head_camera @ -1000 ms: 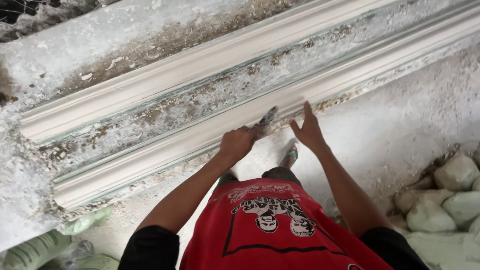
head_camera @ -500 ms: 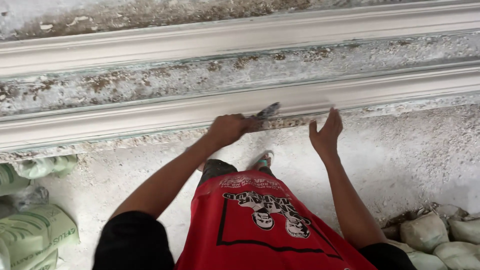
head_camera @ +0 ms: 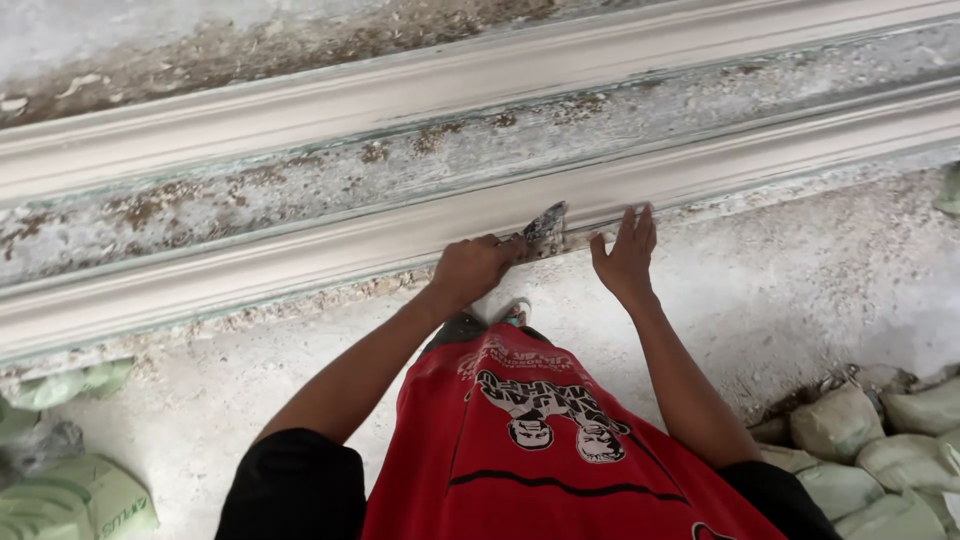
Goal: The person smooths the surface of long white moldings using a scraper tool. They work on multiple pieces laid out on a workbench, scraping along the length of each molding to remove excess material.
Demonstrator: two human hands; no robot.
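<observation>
Now the putty knife (head_camera: 546, 229) sits with its plaster-caked blade against the lower edge of the near plaster moulding (head_camera: 300, 262), the long pale profile lying across the bench from left to right. Compared with a second ago, the view has swung so the moulding runs nearly level rather than slanting, and the blade remains on the same lower edge; the right hand has lifted off briefly and come back to the edge. Judgement: work is holding at one spot on the edge rather than travelling along it.

Left hand (head_camera: 472, 270): fingers closed tight around the knife handle, knuckles up, blade pointing up and right.

Right hand (head_camera: 626, 258): open, fingers straight and only slightly spread, fingertips (head_camera: 634, 218) touching the moulding's lower lip just beside the blade. It holds nothing.

A second moulding (head_camera: 400, 95) runs parallel farther back, with a crusted, rust-flecked trough (head_camera: 300, 190) between them. Below, the dusty floor (head_camera: 800, 290); filled sacks (head_camera: 890, 440) at right, green bags (head_camera: 70, 490) at left. The person wears a red printed shirt (head_camera: 540, 440).
</observation>
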